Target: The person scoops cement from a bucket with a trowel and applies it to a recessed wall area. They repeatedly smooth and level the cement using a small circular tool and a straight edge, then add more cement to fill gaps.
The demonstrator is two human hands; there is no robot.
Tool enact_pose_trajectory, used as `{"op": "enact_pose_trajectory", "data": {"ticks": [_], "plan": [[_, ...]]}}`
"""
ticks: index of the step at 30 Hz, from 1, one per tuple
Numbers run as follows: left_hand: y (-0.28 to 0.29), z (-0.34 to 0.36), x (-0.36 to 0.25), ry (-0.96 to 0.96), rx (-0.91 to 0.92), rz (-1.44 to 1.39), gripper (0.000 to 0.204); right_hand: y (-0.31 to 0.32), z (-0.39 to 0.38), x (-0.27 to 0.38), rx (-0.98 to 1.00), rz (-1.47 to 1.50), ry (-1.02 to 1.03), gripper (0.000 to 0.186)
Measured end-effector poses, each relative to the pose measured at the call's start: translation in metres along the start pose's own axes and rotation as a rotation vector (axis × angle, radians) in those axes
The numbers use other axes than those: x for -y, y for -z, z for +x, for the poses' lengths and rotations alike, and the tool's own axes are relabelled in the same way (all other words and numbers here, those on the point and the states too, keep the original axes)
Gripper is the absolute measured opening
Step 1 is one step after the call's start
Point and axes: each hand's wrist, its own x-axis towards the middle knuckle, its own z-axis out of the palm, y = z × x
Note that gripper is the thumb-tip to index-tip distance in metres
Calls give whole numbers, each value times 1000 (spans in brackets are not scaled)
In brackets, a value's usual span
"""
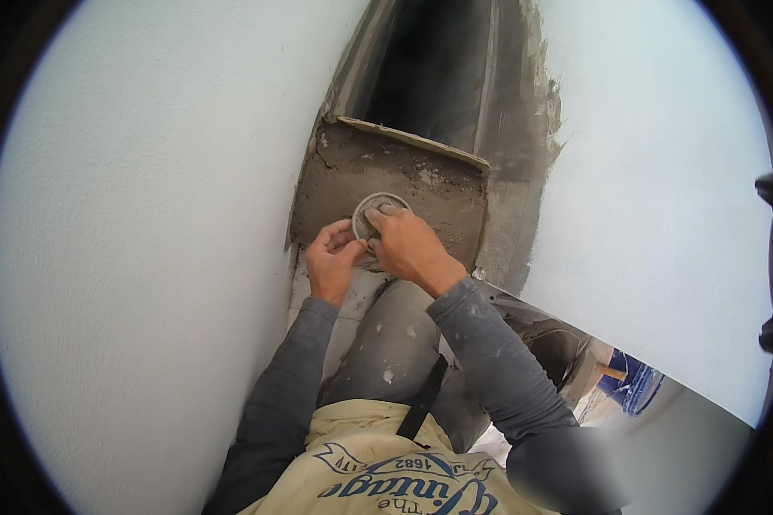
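A round grey dish-like piece (381,202) with a pale rim and mortar-like material inside is tilted in front of a mortar-coated ledge (442,197). My left hand (333,257) curls at its lower left, thumb and fingers closed at the rim. My right hand (408,249) is bent over the piece, its fingers closed on it and partly inside the rim. The piece's underside is hidden.
Beyond the ledge's pale lip (412,140) is a dark recess (416,69). White walls (129,215) stand left and right (644,172). At lower right are a blue bucket (636,386) and other clutter below the right wall's edge. My legs are beneath my hands.
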Motion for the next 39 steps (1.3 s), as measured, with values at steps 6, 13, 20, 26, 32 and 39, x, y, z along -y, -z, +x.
{"op": "enact_pose_trajectory", "data": {"ticks": [6, 13, 20, 26, 32, 39], "plan": [[-10, -1, -2, 4, 4, 21, 40, -2, 11, -14, 57, -23, -98, 33], [-13, 7, -5, -2, -3, 14, 43, 26, 24, -23, -48, 205, -66, 22], [-6, 12, -3, -28, -34, -137, 41, 78, 58, -41, -14, 716, -408, 15], [8, 8, -7, -11, -96, -110, 41, 79, 113, -60, -68, 37, -198, 23], [21, 9, -6, -15, -111, -106, 43, 78, 135, -71, -66, -56, -111, 29], [23, 9, -7, -16, -99, -85, 43, 80, 140, -71, 21, -117, -92, 28]]}}
